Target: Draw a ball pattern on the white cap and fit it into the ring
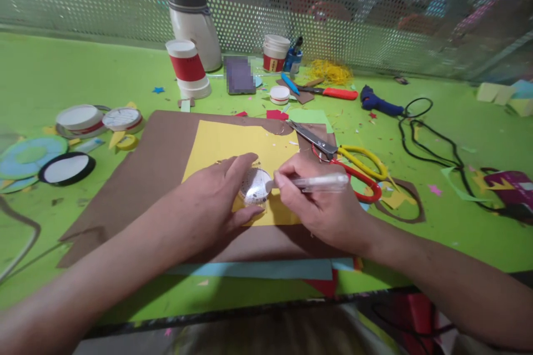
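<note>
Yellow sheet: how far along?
Done, it seems: a curved bite cut from the top edge of the yellow paper sheet. In hand: left hand steadies a clear round disc, right hand holds a translucent white pen at its edge. Remaining, probably: cutting; metal scissors with red and yellow handles lie unheld.

On the paper (237, 141) lies the disc (259, 187), the scissors (326, 147) to its right, the flask (194, 28) behind and left.

The yellow paper (235, 143) looks matt, the pen (322, 182) glossy clear plastic
</note>
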Demonstrator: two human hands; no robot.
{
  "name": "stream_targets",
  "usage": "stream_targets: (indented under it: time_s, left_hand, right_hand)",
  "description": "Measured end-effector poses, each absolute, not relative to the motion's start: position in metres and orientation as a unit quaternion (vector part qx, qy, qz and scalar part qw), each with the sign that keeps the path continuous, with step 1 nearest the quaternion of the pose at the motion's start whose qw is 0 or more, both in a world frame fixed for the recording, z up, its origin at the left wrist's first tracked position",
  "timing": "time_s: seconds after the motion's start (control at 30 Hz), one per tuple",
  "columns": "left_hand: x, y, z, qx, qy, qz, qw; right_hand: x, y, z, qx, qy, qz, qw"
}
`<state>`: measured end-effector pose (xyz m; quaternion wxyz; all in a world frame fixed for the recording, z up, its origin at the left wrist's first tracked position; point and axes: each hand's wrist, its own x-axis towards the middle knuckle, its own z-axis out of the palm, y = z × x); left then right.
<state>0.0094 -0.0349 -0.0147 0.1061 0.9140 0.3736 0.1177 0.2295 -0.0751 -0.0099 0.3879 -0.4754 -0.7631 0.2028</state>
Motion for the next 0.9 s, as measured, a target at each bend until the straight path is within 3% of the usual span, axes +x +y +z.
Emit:
stream_targets:
  time_s: [0.43, 0.63, 0.9]
  left_hand:
    - [0.01, -0.036, -0.014, 0.912, 0.379, 0.115, 0.105]
    - [0.008, -0.036, -0.015, 0.905, 0.391, 0.117, 0.118]
    - [0.001, -0.034, -0.018, 0.906, 0.395, 0.108, 0.107]
  right_hand:
    - [0.234, -0.076, -0.009, -0.512, -0.739, 0.237, 0.369]
    - [0.236, -0.07, -0.008, -0.497, -0.706, 0.242, 0.443]
    - [0.239, -0.065, -0.015, -0.504, -0.704, 0.256, 0.43]
